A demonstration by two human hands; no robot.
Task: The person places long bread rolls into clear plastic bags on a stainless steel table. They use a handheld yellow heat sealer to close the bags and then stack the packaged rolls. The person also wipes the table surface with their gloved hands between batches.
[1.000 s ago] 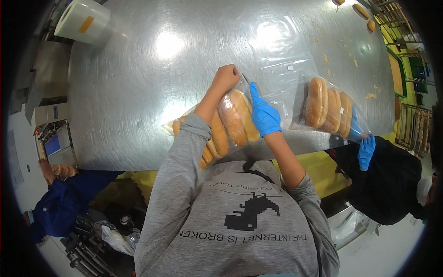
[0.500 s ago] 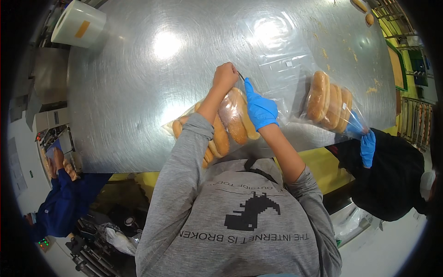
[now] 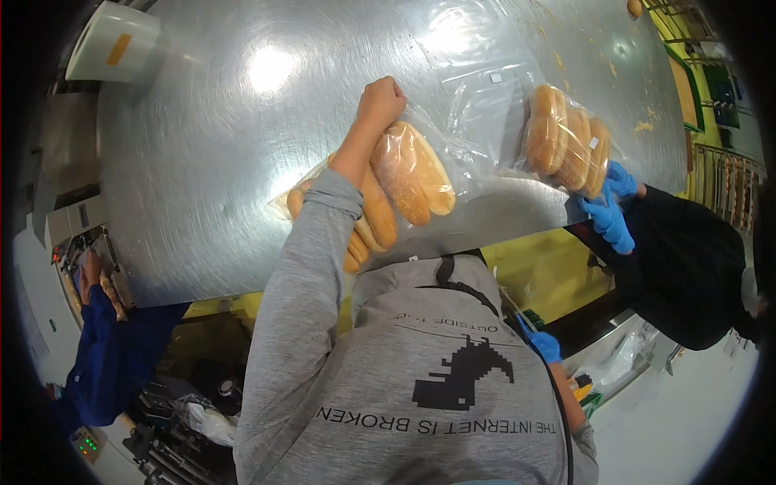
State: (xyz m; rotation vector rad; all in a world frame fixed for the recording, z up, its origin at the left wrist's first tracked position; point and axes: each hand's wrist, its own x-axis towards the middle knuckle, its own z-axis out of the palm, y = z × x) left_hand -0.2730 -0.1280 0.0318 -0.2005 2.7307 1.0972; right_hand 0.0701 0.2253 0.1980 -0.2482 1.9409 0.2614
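My bare left hand (image 3: 382, 101) is closed at the gathered end of a clear plastic bag of bread rolls (image 3: 414, 174), above the metal table. Several long golden rolls lie in and beside the bag, partly hidden under my left forearm. My right hand (image 3: 546, 347), in a blue glove, is low by my right side, away from the table. Its fingers are partly hidden behind my sweatshirt, and I cannot make out what they touch.
Flat clear bags (image 3: 493, 105) lie on the metal table (image 3: 226, 178). At right, a co-worker's blue-gloved hands (image 3: 608, 214) hold another bag of rolls (image 3: 568, 137). A large white roll of film (image 3: 113, 44) stands far left. Another person in blue (image 3: 109, 347) is at left.
My right hand has left the bag's end and dropped back to my right side. My left hand stays closed by the bag. The co-worker's second gloved hand has come into view.
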